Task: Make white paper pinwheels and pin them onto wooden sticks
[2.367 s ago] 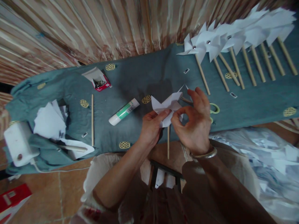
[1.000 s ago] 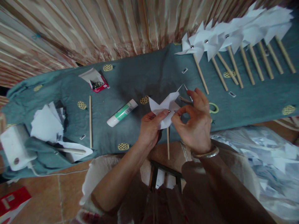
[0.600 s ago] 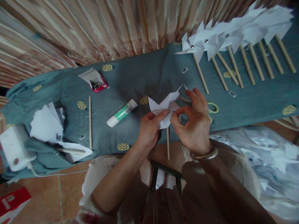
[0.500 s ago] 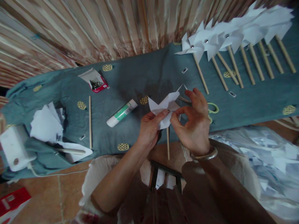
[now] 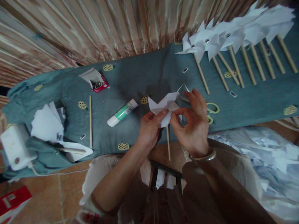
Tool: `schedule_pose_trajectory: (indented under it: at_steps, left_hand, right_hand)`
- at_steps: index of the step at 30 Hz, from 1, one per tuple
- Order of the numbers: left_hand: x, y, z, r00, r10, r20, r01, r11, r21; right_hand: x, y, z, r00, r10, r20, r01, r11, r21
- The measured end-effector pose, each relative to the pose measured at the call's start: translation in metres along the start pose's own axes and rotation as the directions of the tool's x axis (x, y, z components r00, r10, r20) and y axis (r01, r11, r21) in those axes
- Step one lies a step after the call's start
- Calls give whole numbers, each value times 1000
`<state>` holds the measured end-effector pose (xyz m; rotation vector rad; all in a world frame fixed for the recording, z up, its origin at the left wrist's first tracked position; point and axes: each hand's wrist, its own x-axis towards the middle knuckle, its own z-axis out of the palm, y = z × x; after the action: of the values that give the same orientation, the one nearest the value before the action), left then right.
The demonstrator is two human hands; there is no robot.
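A white paper pinwheel [image 5: 165, 102] on a thin wooden stick [image 5: 168, 144] is held over the near edge of the cloth-covered table. My left hand [image 5: 150, 129] grips it from the left, thumb beside the shiny pin at its centre. From the right, my right hand [image 5: 192, 123] pinches thumb and forefinger together at the paper close to the pin, its other fingers raised. Whether those fingertips hold a paper edge or the pin, I cannot make out. Scissors with pale green handles [image 5: 213, 108] lie on the cloth, partly behind my right hand.
Several pinwheels [image 5: 227, 39] lie in a row at the far right. A glue stick [image 5: 122, 112], a red box of pins [image 5: 99, 84], a loose stick [image 5: 91, 121] and stacked paper [image 5: 46, 123] lie left. A plastic bag of paper scraps [image 5: 268, 161] stands right, below the table.
My right hand has shifted very slightly left and its fingertips sit a little closer to the pin. The pinwheel stays almost in place in my left hand.
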<state>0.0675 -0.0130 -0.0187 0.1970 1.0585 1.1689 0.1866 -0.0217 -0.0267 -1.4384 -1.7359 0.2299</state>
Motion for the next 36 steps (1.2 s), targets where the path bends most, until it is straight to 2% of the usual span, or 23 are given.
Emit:
schedule_pose_trajectory:
  at_steps: [16, 24, 29, 36]
  left_hand:
    - [0, 1, 0, 999, -34, -4, 34, 999, 3]
    - [-2, 2, -1, 999, -39, 3, 39, 999, -4]
    - [-1, 2, -1, 999, -39, 13, 39, 999, 10]
    - [-4, 3, -1, 998, -41, 38, 40, 999, 37]
  right_hand:
    - [-1, 2, -6, 997, -71, 9, 71, 996, -46]
    - [-1, 0, -9, 996, -81, 44, 82, 996, -22]
    - [2, -1, -12, 994, -104, 24, 103, 994, 19]
    - [9, 2, -8, 995, -15, 103, 6, 996, 83]
